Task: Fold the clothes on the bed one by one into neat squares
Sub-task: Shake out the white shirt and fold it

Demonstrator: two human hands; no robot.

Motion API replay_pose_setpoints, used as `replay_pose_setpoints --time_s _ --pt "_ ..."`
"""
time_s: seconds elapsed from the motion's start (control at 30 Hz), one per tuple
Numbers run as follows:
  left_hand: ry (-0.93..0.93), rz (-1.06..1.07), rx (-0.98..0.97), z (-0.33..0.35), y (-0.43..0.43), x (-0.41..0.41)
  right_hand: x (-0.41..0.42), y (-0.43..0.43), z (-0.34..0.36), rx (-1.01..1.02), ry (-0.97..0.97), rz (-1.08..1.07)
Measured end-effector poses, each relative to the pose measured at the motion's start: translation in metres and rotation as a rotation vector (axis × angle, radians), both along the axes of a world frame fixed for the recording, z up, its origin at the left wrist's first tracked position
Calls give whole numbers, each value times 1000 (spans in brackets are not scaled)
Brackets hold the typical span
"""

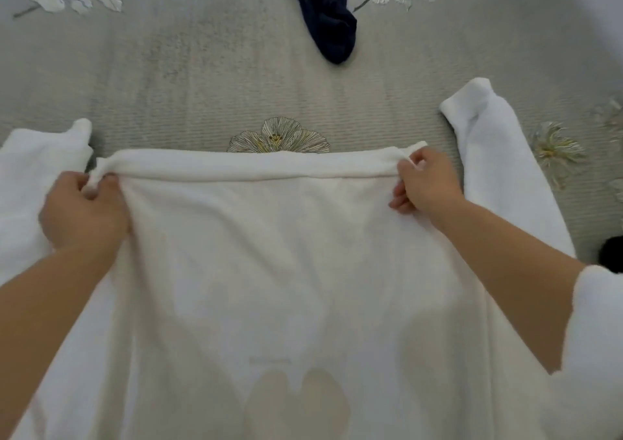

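Far left, I see the left sleeve (40, 156) lying flat on the bed (202, 85). The left hand (84, 210) is curled on the left corner of the hem (256, 166), fingers bunching the band. The white sweater (269, 271) lies spread on the bed between both arms, hem at the far edge, a faint tan print (296, 402) showing through low down. Up top, a navy garment (330, 18) lies well apart. The right hand (428, 183) pinches the hem's right corner, thumb and fingers closed on cloth. The right sleeve (499, 156) angles outward beside it. There's a dark thing (612, 254) at the right edge, and I can't tell what it is.
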State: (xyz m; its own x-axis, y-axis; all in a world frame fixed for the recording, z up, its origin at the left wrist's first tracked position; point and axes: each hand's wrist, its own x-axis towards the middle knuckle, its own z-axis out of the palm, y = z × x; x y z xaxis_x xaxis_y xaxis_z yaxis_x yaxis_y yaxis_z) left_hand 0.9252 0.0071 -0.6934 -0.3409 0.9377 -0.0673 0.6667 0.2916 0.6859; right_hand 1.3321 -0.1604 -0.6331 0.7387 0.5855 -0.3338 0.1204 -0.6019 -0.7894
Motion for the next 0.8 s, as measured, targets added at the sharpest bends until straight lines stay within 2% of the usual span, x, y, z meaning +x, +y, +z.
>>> replay_pose_setpoints --time_s 0.07,0.1,0.13,0.23,0.3,0.43,0.53,0.57,0.63,0.67,0.73,0.77,0.8 --pt "-13 91 47 -26 44 -32 7 9 14 156 11 -41" --pt "55 66 49 -21 41 -29 8 10 14 207 -18 -17" --pt "139 -43 19 -9 26 -11 6 7 9 161 -98 75" --pt "342 -397 25 22 -50 57 -16 -22 -23 -255 -601 541" --pt "456 -510 31 20 -83 70 -29 -34 -34 -289 -780 624" --pt "530 -521 -82 12 -74 64 -23 -32 -40 -325 -774 650" --pt "585 -532 -216 20 -70 68 -14 -23 -26 -347 -575 744" --pt "567 -522 -236 25 -75 74 -9 -23 -15 -318 -440 736" --pt "494 -550 -169 36 -107 92 5 -34 12 -151 -242 565" --pt "443 -609 -114 39 -137 102 13 -48 24 -69 -283 442" --pt "316 -754 -74 44 -220 128 29 -89 40 -80 -570 216" --pt "242 -845 -97 45 -269 140 39 -111 42 -176 -670 121" --pt "180 -963 -113 44 -318 150 50 -132 39 -315 -677 34"
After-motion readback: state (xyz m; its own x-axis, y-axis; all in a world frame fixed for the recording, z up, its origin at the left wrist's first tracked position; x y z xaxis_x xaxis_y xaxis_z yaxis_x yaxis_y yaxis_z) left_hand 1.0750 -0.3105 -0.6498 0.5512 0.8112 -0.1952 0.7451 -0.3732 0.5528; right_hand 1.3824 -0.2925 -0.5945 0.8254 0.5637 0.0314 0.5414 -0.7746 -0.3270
